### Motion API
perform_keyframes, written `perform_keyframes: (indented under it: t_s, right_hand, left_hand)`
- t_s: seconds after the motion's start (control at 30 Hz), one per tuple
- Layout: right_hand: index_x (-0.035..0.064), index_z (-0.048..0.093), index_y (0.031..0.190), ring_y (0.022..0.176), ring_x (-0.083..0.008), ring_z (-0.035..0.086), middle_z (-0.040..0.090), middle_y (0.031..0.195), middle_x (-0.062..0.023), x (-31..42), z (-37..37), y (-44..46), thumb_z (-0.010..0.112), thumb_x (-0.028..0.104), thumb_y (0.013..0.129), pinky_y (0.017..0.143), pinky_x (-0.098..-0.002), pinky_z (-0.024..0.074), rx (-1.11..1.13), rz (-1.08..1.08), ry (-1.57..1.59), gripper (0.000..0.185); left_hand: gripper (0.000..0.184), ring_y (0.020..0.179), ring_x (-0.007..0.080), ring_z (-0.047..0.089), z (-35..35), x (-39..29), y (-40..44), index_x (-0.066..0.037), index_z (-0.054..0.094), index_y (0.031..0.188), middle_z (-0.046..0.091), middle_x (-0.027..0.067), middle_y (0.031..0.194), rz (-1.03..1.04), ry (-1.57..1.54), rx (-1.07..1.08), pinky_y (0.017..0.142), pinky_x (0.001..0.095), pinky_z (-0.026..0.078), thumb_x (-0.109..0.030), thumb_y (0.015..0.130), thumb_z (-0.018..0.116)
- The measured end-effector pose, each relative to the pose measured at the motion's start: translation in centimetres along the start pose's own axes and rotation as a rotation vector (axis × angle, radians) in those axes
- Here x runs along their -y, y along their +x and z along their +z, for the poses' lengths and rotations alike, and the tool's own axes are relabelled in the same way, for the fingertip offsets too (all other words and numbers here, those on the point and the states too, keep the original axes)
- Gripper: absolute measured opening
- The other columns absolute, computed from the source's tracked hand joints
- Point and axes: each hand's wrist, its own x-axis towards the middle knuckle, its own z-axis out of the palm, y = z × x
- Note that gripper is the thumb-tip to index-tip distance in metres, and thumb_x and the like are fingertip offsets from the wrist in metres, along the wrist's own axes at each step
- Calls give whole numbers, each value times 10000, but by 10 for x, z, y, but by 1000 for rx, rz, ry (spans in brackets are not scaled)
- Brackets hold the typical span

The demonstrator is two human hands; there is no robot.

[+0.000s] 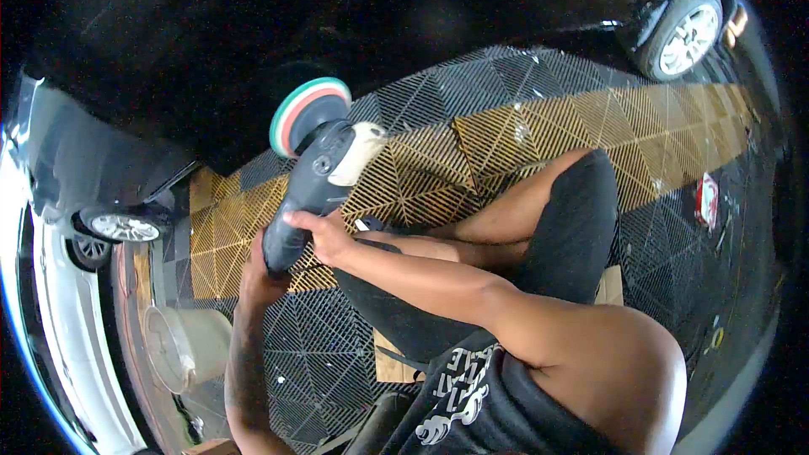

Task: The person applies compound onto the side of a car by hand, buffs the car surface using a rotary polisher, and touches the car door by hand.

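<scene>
A dark grey car polisher (313,179) with a cream-coloured section near its head is held in front of me, tilted up and to the right. Its round foam pad (295,109), layered green, white and pink, faces the side of a black car (202,42). Whether the pad touches the paint I cannot tell. My left hand (265,268) is wrapped round the rear end of the polisher, its fingers partly hidden behind the body. Higher up, my right hand (327,234) grips the polisher's body from the right side, thumb on top.
Black and yellow grid tiles (506,139) cover the floor under my bent legs. The black car's wheels (687,34) appear at both sides. A whitish bucket (190,345) stands at lower left, and a white car (76,320) lies beyond. A red-and-white packet (706,200) rests on the right.
</scene>
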Motion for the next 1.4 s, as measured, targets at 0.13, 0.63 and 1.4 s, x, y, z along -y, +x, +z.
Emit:
perform_keyframes:
  t_s: [0.13,0.63,1.4]
  right_hand:
    - [63,589,1111,916,-216,646,647,986,-51,15,-23,0,788,68,734,882,-393,528,123,114,74,426]
    - [-18,561,1152,1109,-354,594,624,1118,-181,320,-121,54,728,389,645,1042,-503,460,268,-347,143,671]
    - [67,607,1072,953,-168,592,628,1020,-37,-1,-29,21,722,41,819,866,-297,468,562,548,72,279]
  left_hand:
    - [941,1000,505,641,4,-15,-3,-76,285,1509,628,306,1170,-74,70,-7,832,545,546,-7,674,713]
    - [938,820,481,662,78,-282,188,-208,218,1560,644,287,974,385,327,83,750,562,549,-46,758,677]
    - [803,968,450,662,-71,-25,-17,-195,436,1462,668,230,1126,-139,203,-57,801,515,553,-36,717,691]
